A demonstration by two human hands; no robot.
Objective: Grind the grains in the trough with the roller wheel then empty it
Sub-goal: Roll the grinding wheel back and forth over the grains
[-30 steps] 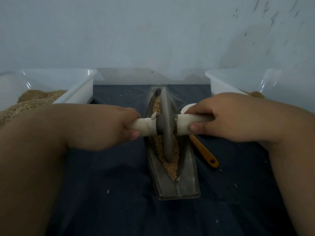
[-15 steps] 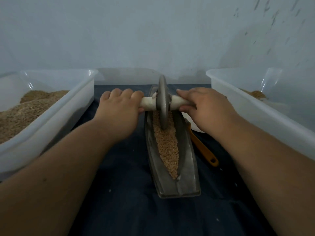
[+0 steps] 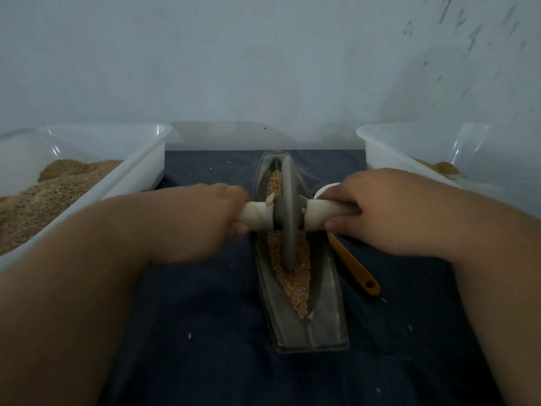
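I see open cloth flanking the trough between left bin and right bin; the roller wheel stands mid-trough in the grains; my left hand and right hand grip its white handle ends.

No readable text or markings.

The trough lies between a left tub and a right tub. The roller wheel stands in its grains.

Left hand and right hand, knuckles up, forearms outstretched, each wrapped round a roller wheel handle.
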